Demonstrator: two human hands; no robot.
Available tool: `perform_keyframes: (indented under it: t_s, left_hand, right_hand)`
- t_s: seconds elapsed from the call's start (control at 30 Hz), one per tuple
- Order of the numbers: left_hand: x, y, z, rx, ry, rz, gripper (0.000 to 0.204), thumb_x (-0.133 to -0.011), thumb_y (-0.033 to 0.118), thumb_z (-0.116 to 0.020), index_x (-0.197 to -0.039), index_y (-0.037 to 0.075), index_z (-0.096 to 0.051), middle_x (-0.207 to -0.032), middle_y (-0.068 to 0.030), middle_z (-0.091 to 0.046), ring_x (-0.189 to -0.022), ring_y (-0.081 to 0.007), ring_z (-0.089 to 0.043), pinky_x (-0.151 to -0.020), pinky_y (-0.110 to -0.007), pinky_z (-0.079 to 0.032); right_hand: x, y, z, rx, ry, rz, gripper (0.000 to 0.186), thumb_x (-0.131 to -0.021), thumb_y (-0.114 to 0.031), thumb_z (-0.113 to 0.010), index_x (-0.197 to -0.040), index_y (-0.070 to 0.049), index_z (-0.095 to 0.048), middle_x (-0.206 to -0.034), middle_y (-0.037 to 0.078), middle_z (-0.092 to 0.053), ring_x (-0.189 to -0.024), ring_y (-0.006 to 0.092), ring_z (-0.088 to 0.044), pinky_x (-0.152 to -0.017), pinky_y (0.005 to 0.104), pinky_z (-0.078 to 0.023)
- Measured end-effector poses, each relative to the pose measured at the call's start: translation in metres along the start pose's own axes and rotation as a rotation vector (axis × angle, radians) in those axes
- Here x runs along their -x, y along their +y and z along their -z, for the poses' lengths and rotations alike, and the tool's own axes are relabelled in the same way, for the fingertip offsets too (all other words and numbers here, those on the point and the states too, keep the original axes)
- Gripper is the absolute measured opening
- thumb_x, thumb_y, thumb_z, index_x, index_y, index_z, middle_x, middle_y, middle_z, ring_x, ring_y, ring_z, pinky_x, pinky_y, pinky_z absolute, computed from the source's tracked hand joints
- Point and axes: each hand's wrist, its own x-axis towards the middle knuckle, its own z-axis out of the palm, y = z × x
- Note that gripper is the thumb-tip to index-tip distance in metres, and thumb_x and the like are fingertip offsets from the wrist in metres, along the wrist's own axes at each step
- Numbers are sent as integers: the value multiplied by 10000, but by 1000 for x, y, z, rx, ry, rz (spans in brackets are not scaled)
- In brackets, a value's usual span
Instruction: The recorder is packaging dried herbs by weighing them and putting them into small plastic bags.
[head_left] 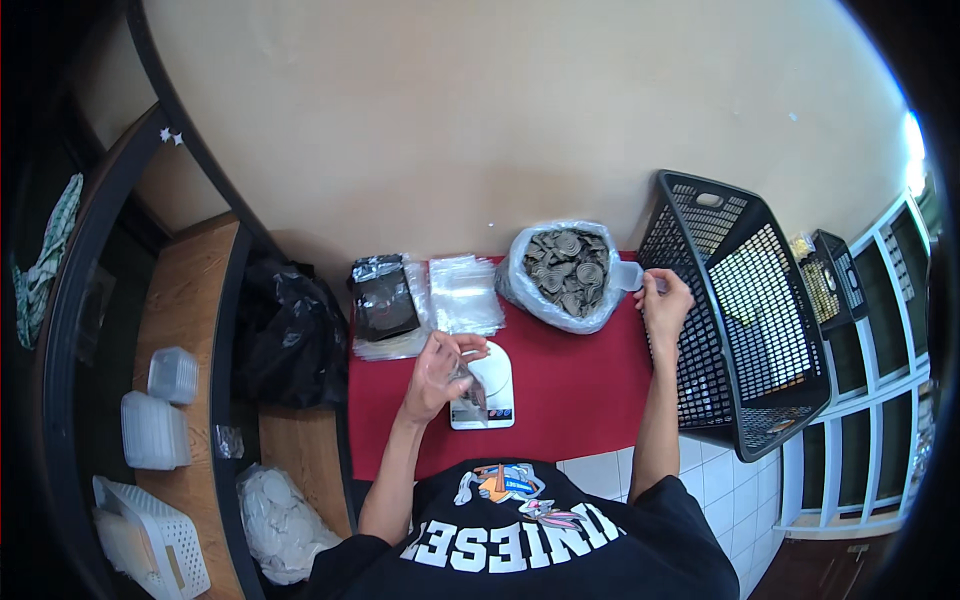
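Observation:
My left hand (pixel 432 378) is closed on a small clear plastic bag (pixel 474 398) with something dark in it. The bag hangs over a white digital kitchen scale (pixel 500 368) and hides part of it; whether they touch, I cannot tell. Fingers of my right hand (pixel 665 308) pinch the handle of a translucent plastic scoop (pixel 627 275). The scoop is at the right rim of a large open plastic bag (pixel 517 282), which is full of grey-brown spiral pieces (pixel 568 272).
Flat clear bags (pixel 464 292) and a dark packet (pixel 385 303) lie behind the scale on the red cloth (pixel 580 400). A tall black crate (pixel 690 330) stands to the right. Plastic tubs (pixel 155 430) and a white basket (pixel 180 540) sit on the wooden shelf at left.

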Motion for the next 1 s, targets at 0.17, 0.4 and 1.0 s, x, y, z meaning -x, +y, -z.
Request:
perform_keyframes:
  t_s: [0.17,0.4,1.0]
  left_hand:
    - [0,3,-4,137,-26,48,485,-805,138,-755,-1189,95,-462,-1310,-207,-561,-1267,-322,-565,-1115,-554,-444]
    - [15,-4,-6,378,-46,128,528,-779,179,-756,-1217,107,-470,-1324,-211,-552,-1259,-336,-559,-1086,-554,-449]
    - [17,-7,-4,389,-68,197,483,-773,108,-734,-1187,88,-487,-1327,-223,-552,-1270,-345,-564,-1106,-531,-441]
  right_hand:
    - [-4,2,-10,-7,-75,84,95,-962,-12,-669,-948,69,-717,-681,110,-708,-547,145,-678,-488,291,-519]
    - [-8,16,-29,206,-2,226,113,-929,-18,-656,-933,74,-720,-708,225,-699,-588,300,-712,-575,410,-536]
    - [1,94,-70,-541,-58,-346,130,-975,42,-634,-1017,163,-656,-850,205,-710,-657,229,-722,-555,295,-607]
